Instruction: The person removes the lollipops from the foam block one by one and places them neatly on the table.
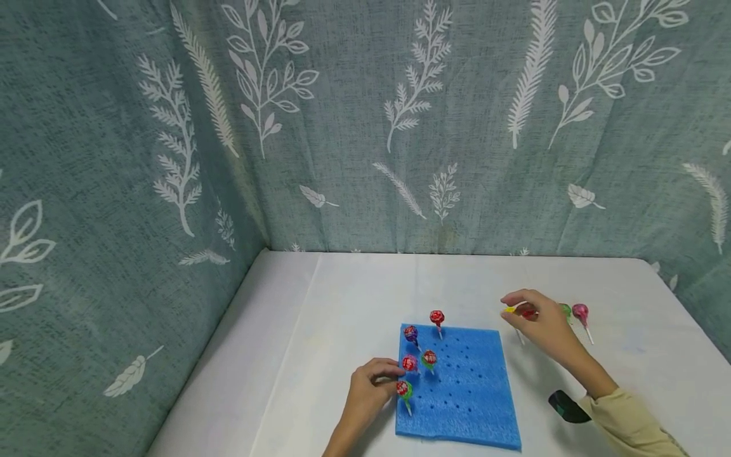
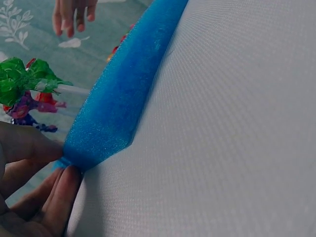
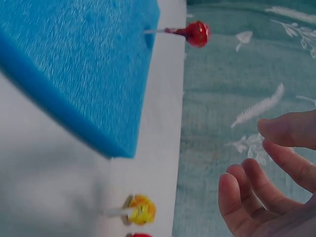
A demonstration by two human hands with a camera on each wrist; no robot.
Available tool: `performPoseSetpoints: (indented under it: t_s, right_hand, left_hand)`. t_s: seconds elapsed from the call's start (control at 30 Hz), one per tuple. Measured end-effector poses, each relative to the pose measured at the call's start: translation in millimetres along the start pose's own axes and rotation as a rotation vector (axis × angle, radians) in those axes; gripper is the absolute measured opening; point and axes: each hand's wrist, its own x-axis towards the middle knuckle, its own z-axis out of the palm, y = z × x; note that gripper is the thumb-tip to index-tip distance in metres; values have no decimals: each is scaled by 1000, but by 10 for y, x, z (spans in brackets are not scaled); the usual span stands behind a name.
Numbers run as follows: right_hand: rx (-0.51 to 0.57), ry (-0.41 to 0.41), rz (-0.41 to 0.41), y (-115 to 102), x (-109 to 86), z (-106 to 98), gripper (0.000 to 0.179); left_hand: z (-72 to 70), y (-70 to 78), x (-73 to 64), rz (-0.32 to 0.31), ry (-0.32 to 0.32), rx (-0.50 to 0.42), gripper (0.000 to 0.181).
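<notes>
My left hand [image 1: 367, 388] holds the left edge of a blue foam board [image 1: 485, 387], thumb above and fingers beneath in the left wrist view. Several wrapped lollipops stand by their sticks in the board's left part, among them a red one [image 1: 436, 317] at the back and a red-and-green one [image 1: 404, 389] at the front. Over the table to the board's right is my right hand [image 1: 545, 325], fingers loosely bent and holding nothing in the right wrist view. Below it lies a yellow lollipop [image 3: 141, 210], with a red one [image 3: 139, 235] beside it.
A green lollipop [image 1: 565, 310] and a pink lollipop [image 1: 580, 311] lie farther right on the white table [image 1: 320, 317]. Rows of small holes mark the board. A leaf-patterned curtain [image 1: 354, 127] hangs behind and at the left. By the right sleeve is a dark object [image 1: 568, 407].
</notes>
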Motion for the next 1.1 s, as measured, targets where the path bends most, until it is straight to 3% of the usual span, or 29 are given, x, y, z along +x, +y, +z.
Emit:
performPoseSetpoints:
  t_s: [0.2, 0.47, 0.8, 1.0, 1.1]
  right_hand:
    - [38, -33, 13, -92, 46, 112, 23]
    - [61, -64, 44, -208, 83, 293, 24]
    - [103, -70, 24, -292, 126, 482, 21]
    - [129, -79, 39, -327, 136, 606, 20]
    - [139, -74, 54, -328, 139, 678, 22]
  left_hand:
    - [-9, 57, -4, 16, 4, 10, 21]
    - [-46, 308, -80, 26, -6, 6, 18]
    - [-31, 15, 4, 13, -8, -11, 19]
    - [-11, 25, 7, 11, 1, 10, 19]
    - [-4, 106, -14, 12, -3, 12, 18]
